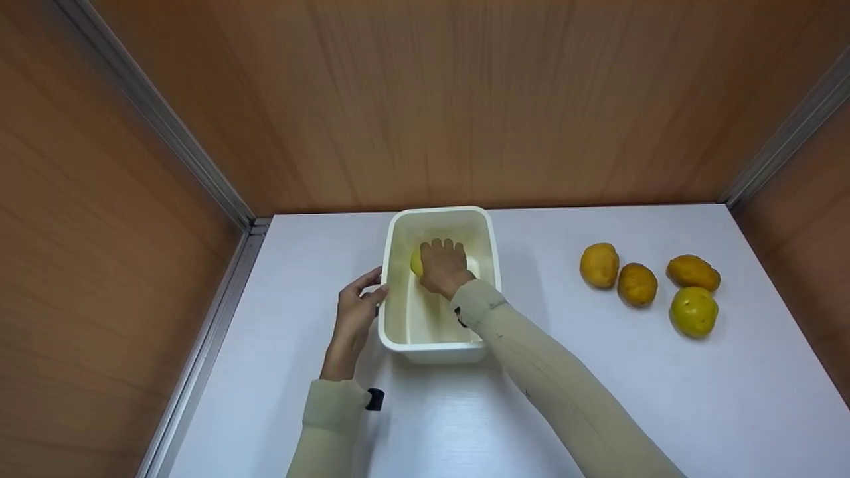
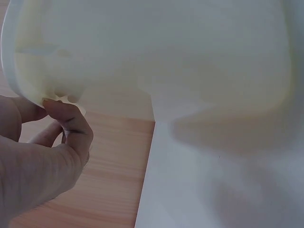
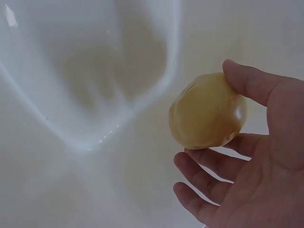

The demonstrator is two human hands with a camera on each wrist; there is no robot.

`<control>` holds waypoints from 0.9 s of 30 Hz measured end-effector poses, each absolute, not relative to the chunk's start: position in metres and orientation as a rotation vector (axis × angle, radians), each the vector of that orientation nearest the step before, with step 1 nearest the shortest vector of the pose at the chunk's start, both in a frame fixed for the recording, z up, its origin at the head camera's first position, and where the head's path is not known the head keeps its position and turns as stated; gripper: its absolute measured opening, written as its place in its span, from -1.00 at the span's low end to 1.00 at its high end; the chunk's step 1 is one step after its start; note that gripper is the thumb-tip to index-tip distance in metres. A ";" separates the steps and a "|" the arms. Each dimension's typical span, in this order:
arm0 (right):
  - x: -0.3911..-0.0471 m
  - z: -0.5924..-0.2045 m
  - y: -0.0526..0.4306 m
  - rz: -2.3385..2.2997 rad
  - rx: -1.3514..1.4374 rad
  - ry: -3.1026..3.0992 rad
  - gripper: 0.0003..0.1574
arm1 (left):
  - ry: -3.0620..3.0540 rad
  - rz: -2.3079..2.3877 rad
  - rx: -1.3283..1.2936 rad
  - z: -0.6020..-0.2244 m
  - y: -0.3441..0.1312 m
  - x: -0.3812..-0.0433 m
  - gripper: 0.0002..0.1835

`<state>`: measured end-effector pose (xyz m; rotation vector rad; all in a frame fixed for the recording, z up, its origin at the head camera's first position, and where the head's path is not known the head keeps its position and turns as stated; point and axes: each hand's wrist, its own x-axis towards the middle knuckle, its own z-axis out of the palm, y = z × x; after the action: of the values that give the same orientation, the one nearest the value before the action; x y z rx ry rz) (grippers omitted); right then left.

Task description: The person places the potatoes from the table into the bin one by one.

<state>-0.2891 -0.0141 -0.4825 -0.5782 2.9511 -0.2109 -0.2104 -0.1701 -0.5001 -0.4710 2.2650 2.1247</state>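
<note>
In the head view, a white plastic bin [image 1: 438,346] stands in the middle of the table, with its long sides running front to back. My left hand [image 1: 355,309] is at its left wall; in the left wrist view the thumb and fingers [image 2: 78,128] pinch the rim. Inside the bin, my right hand [image 1: 443,265] holds a round, glossy yellow fruit [image 3: 207,111] between thumb and fingers. From above, only the left side of this fruit shows past the hand.
On the white table [image 1: 571,398], right of the bin, lie several potato-like yellow-brown pieces [image 1: 599,265] and a yellow-green round fruit [image 1: 694,312]. Brown wood-grain panels [image 1: 465,99] with metal corner strips close off the back and both sides.
</note>
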 end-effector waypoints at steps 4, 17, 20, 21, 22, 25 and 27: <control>-0.289 -0.488 -0.016 -0.210 -0.572 2.946 -0.51 | 2.250 2.137 -0.476 -0.500 -0.170 -0.209 -0.61; -0.295 -0.495 -0.015 -0.208 -0.536 2.883 -0.46 | 2.244 2.164 -0.458 -0.498 -0.171 -0.210 -0.59; -0.297 -0.495 -0.013 -0.193 -0.533 2.863 -0.48 | 2.248 2.150 -0.463 -0.498 -0.171 -0.210 -0.59; -0.297 -0.494 -0.012 -0.187 -0.532 2.859 -0.48 | 2.251 2.146 -0.463 -0.498 -0.170 -0.210 -0.59; -0.297 -0.494 -0.012 -0.177 -0.530 2.853 -0.48 | 2.253 2.139 -0.466 -0.498 -0.170 -0.210 -0.59; -0.298 -0.496 -0.010 -0.157 -0.529 2.842 -0.45 | 2.249 2.137 -0.471 -0.499 -0.169 -0.210 -0.59; -0.298 -0.497 -0.010 -0.158 -0.527 2.833 -0.44 | 2.255 2.130 -0.478 -0.499 -0.169 -0.210 -0.59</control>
<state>-0.2983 -0.0096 -0.4970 -0.5266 2.8335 -0.1577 -0.2102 -0.1691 -0.4989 -0.4781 2.2551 2.1298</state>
